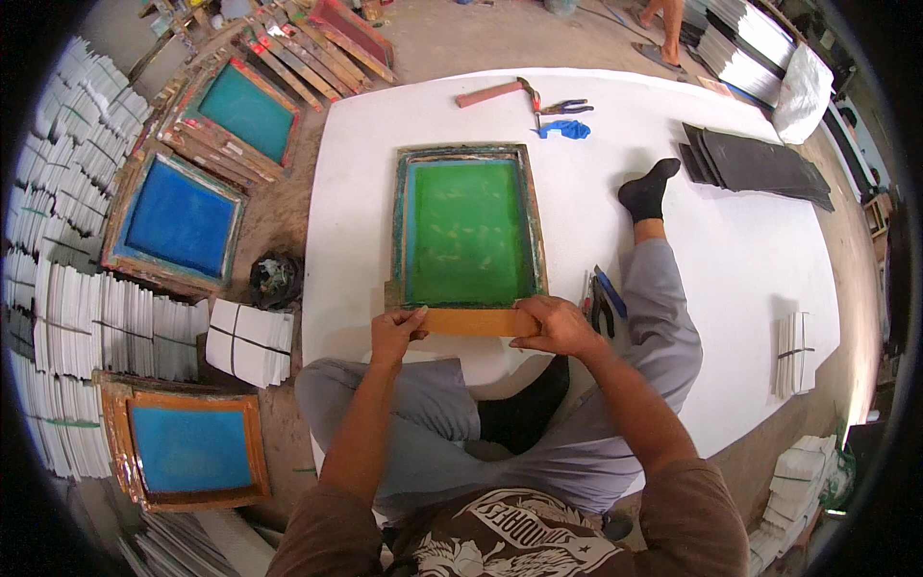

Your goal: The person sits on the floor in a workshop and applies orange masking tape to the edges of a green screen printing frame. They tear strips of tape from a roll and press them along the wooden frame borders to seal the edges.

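Fingers of the left hand (396, 332) and right hand (556, 325) are clenched on the ends of a tan strip (471, 321), held against the near edge of the green screen frame (468, 231) on the white worktop (731, 250). Pliers (601, 306) lie just beside the right hand.

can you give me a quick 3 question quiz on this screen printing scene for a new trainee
1. True or false: both hands rest on the wooden squeegee at the near edge of the green screen frame.
2. Which lies just beside the right hand? A) the pliers B) a paint can C) a brush
3. Fill in: the three screen frames on the floor to the person's left have ____ mesh.

Key
1. True: the left hand grips one end and the right hand the other.
2. A
3. blue; one example is the blue screen frame beside the white board.
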Demonstrator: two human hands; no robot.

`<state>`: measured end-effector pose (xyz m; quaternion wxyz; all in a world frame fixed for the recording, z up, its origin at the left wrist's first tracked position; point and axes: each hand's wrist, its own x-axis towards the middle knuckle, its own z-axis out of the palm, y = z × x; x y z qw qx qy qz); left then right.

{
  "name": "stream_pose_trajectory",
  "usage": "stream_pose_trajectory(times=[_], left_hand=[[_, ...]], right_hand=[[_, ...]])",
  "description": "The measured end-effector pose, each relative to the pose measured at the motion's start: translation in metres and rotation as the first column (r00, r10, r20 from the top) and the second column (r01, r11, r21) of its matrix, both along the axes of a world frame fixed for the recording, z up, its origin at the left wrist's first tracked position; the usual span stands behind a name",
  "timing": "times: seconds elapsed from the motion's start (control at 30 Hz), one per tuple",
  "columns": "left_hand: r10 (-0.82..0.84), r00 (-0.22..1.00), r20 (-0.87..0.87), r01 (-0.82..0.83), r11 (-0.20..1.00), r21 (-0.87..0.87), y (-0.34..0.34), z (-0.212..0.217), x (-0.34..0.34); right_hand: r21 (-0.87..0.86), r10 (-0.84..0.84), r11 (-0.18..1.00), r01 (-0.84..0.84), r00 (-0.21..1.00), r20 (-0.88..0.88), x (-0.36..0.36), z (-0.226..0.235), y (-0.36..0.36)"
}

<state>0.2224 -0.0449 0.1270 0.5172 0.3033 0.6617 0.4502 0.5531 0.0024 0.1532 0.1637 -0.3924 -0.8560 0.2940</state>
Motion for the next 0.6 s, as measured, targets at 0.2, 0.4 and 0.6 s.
stream_pose_trajectory(times=[0.2, 0.4, 0.6], left_hand=[[-0.009, 0.996, -0.084, 0.009, 1.000, 0.005, 0.005, -0.016, -0.029], [-0.114, 0.967, -0.227, 0.095, 0.991, -0.094, 0.011, -0.002, -0.026], [-0.113, 0.964, -0.240, 0.082, 0.988, -0.133, 0.009, -0.010, -0.026]], right_hand=[[-0.006, -0.097, 0.995, 0.104, 0.945, 0.313, 0.028, -0.002, 0.021], [-0.133, -0.137, 0.981, 0.142, 0.990, 0.043, 0.051, -0.009, 0.017], [-0.101, -0.056, 0.993, 0.063, 0.996, 0.066, 0.055, -0.010, 0.027]])
